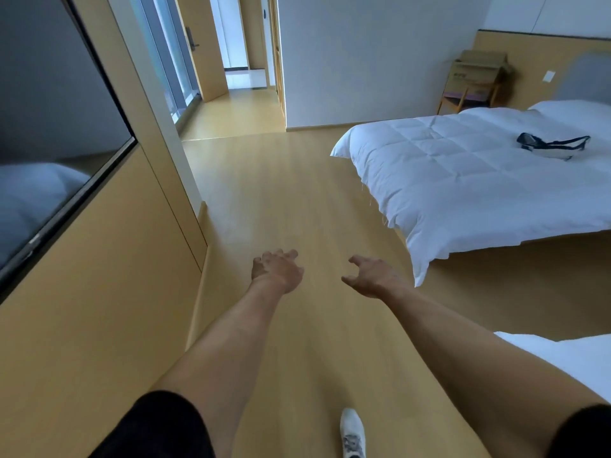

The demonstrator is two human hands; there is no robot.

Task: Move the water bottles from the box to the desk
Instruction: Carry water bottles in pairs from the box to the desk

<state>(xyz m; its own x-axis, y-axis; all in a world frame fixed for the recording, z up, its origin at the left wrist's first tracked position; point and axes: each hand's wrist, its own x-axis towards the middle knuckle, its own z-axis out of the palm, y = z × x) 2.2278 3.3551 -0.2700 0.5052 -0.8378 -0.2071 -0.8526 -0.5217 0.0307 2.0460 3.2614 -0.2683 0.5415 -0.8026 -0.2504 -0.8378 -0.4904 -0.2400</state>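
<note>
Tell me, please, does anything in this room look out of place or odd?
A dark strappy item lies alone on the white bed, and a cardboard box sits on a chair in the corner. Nothing looks spilled or damaged.

Both arms are seen extended forward and downward from the bottom of the frame, bare from the short black sleeves to the wrists. The left hand (277,270) is held palm down with its fingers loosely bent and slightly spread; nothing is gripped. The right hand (373,276) is held level with it, well apart, the thumb and fingers relaxed and partly curled around nothing. One foot in a white sneaker (353,433) is seen below, between the forearms.
</note>
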